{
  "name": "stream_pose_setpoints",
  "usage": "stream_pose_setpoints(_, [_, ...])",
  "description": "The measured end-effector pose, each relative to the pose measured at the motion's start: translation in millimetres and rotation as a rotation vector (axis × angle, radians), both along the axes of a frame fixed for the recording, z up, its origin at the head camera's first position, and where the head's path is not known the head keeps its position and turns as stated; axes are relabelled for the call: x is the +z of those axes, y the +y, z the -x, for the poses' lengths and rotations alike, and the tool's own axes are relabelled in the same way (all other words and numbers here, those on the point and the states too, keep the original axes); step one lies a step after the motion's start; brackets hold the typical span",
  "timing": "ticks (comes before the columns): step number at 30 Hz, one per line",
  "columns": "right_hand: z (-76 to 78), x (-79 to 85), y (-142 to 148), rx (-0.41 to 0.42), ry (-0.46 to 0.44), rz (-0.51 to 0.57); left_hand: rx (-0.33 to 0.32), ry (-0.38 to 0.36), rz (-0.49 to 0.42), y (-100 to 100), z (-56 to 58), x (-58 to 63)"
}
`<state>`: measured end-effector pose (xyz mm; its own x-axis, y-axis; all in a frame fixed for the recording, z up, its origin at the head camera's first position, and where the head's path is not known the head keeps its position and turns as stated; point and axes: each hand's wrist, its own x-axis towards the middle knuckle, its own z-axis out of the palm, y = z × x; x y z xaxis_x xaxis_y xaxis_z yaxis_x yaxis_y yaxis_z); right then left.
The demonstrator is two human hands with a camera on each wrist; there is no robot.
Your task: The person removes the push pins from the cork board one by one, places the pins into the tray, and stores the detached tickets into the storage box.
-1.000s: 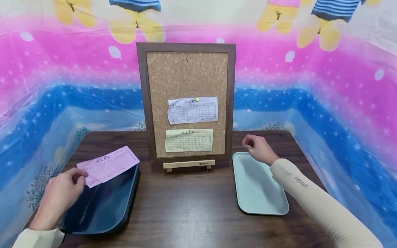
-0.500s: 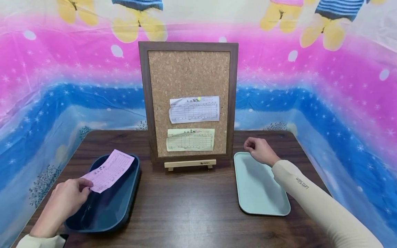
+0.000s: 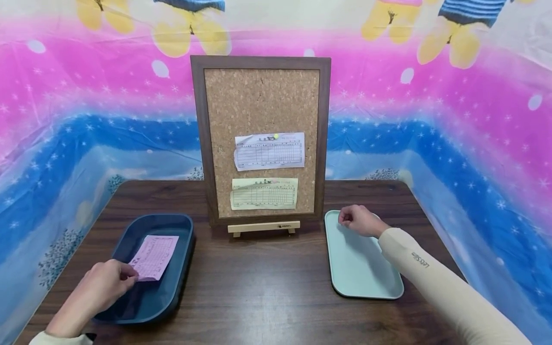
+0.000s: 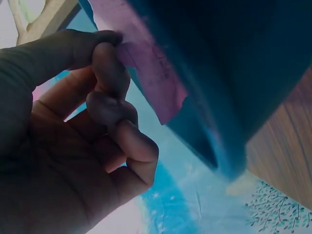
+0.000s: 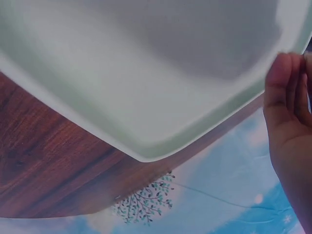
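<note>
In the head view my left hand (image 3: 105,285) pinches the near left corner of a pink printed receipt slip (image 3: 156,256) between thumb and fingers. The slip hangs low inside a deep dark-blue tray (image 3: 172,292), and the left wrist view shows the slip (image 4: 156,83) beside the tray's rim (image 4: 229,161). My right hand (image 3: 360,220) hovers over the far end of a pale green tray (image 3: 362,268), fingers curled with the tips together. Nothing shows between those fingertips; in the right wrist view the hand (image 5: 287,107) is partly cut off.
A framed cork board (image 3: 263,100) stands at the back on a small wooden stand (image 3: 264,226). Pinned on it are a white slip (image 3: 269,152), with a yellow pin (image 3: 276,136), and a pale yellow-green slip (image 3: 264,194). Brown wooden table (image 3: 254,278) lies between the trays.
My left hand has lowered the pink slip from above the dark-blue tray down into it, moving slightly right and nearer. My right hand has dropped a little towards the green tray.
</note>
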<state>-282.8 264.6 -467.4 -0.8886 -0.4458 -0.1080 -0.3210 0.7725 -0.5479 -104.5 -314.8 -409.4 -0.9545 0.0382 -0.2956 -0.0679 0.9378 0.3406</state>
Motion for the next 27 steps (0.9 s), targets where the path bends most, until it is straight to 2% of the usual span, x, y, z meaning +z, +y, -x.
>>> stream_pose_setpoints(6, [-5.4,2.6,-3,0.077,-0.074,-0.026,-0.017,-0.063,-0.006,6,4.0,-7.3])
stream_pose_setpoints(9, [-5.6,1.0,-4,0.085,-0.068,-0.045,-0.051,-0.055,-0.009,9,5.7,-10.7])
stream_pose_setpoints(16, [-3.4,-2.4,-5,0.115,-0.041,-0.047,-0.080,-0.038,0.001,18,8.2,-13.5])
stream_pose_setpoints(24, [-2.2,-6.3,-5,0.156,-0.056,-0.058,-0.075,-0.054,0.011,19,7.5,-19.2])
stream_pose_setpoints(27, [-2.6,-6.6,-4,0.153,-0.074,-0.066,-0.086,-0.031,0.007,18,6.4,-21.1])
